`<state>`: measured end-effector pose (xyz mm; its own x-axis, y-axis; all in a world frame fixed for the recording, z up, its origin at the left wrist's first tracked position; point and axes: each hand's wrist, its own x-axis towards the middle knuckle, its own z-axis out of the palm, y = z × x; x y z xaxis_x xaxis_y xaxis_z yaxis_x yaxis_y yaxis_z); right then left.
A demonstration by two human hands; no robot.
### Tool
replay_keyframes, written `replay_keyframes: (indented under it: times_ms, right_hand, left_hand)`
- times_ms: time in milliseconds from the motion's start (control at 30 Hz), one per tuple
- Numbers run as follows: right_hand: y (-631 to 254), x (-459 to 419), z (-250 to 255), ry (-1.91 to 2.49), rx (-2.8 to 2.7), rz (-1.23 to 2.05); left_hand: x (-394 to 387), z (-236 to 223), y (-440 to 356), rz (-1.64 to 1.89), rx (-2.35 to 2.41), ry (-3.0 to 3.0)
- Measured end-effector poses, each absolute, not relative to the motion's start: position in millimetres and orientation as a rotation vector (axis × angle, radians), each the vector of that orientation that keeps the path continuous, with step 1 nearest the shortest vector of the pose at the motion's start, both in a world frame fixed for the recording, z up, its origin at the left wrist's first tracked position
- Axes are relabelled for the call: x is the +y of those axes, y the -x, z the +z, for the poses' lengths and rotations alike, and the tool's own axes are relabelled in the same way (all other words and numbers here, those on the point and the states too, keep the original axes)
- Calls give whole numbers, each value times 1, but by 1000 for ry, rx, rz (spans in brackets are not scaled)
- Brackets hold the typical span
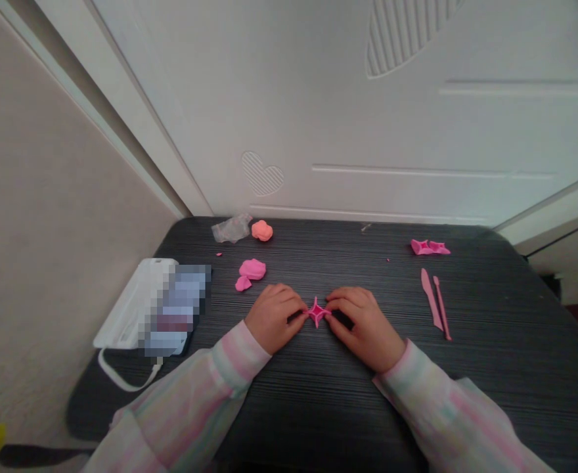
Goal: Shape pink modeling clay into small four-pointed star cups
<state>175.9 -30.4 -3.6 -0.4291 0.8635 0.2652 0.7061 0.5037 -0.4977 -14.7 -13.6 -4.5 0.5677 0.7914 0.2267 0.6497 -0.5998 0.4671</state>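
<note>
pink star pinched between my two hands

i hold the star by two opposite points, just above or on the dark table; i can't tell which. my left hand has its left point in a narrow pinch of thumb and fingers, and my right hand pinches the right point the same way. its other two points stick out free, one toward me, one away, round a deeper pink middle.

beyond my left hand lie the pink lumps, one big and one small, touching. farther back, the orange lump sits beside the wrapper; any print on that is too faint to read.

on my left, the phone lies against the white box, its screen blurred into squares, so i can't read a word. the cable loops in front.

over on my right are the knife and the stick, side by side, with the pink pieces behind them. the door behind the table carries ribbed hearts.
</note>
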Motion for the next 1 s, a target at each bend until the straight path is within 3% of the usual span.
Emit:
replay_keyframes:
  times_ms: [1000]
  right_hand:
    - [-174,-30,-4,1294,-2230,373]
  left_hand:
    - [-12,-5,14,659,1141,-2351]
